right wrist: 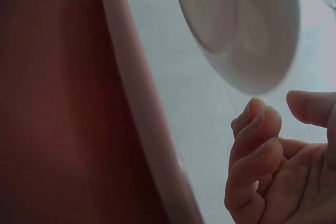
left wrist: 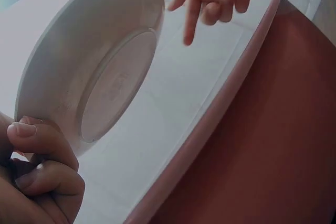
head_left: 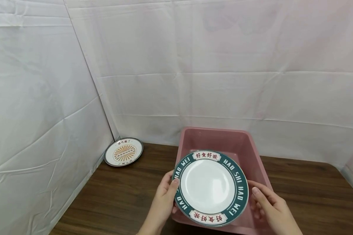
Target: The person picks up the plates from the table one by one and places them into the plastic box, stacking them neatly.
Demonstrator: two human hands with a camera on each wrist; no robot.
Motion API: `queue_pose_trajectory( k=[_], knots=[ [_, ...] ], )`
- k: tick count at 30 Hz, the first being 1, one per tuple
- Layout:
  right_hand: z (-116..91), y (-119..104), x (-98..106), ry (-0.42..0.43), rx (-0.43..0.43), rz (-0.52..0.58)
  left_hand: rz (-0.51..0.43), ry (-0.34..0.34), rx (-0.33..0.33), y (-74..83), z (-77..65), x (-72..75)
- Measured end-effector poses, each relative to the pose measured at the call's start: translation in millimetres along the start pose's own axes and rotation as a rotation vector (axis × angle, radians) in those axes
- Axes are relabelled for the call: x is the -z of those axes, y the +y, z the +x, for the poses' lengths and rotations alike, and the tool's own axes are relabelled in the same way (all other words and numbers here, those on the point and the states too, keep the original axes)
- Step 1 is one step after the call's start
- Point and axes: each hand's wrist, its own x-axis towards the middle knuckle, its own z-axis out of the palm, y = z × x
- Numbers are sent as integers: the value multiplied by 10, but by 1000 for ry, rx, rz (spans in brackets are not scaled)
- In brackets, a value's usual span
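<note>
A white plate (head_left: 207, 186) with a green lettered rim is held over a pink tub (head_left: 216, 138), its face toward the head camera. My left hand (head_left: 163, 197) pinches its left edge, thumb on the rim and fingers curled beneath, as the left wrist view shows. My right hand (head_left: 270, 207) hovers by the plate's right edge, thumb and fingers parted. In the right wrist view a small gap separates those fingertips (right wrist: 270, 116) from the plate's pale underside (right wrist: 257, 40). The plate hides part of the tub's inside.
Another plate (head_left: 124, 152), white with an orange ray pattern and dark rim, lies at the far left corner of the brown wooden table (head_left: 114, 195). White cloth (head_left: 141, 94) hangs behind the table and along its left side.
</note>
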Motion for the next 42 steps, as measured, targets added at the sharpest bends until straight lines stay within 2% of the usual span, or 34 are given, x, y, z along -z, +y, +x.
queue_pose_trajectory(
  k=[3, 8, 12, 17, 20, 23, 27, 30, 35, 39, 42],
  knots=[
    [-6, 19, -47, -3, 20, 29, 16, -7, 3, -9, -7, -14],
    [6, 17, -66, -3, -13, 27, 37, -12, 7, -35, -11, -44],
    [21, 0, -65, -6, -49, -18, 48, -53, 39, -67, -20, -84],
    [8, 0, -66, 15, -65, 6, 25, -115, 70, -90, -29, -110],
    [11, 6, -59, 6, -45, 9, 21, -152, 31, -81, -4, -106],
    [35, -28, -33, -14, -16, -7, 65, -182, -41, -30, 39, -102],
    [95, -162, 23, -23, 35, -59, 143, -204, -108, 102, 102, -93],
    [164, -308, 60, -16, 115, -84, 202, -206, -141, 225, 173, -86],
    [335, -525, 117, -10, 266, -99, 289, -167, -183, 419, 356, -110],
    [509, -628, 150, 3, 331, -124, 347, -117, -222, 530, 546, -148],
    [651, -667, 151, 14, 372, -122, 395, -52, -255, 560, 695, -186]
  ],
)
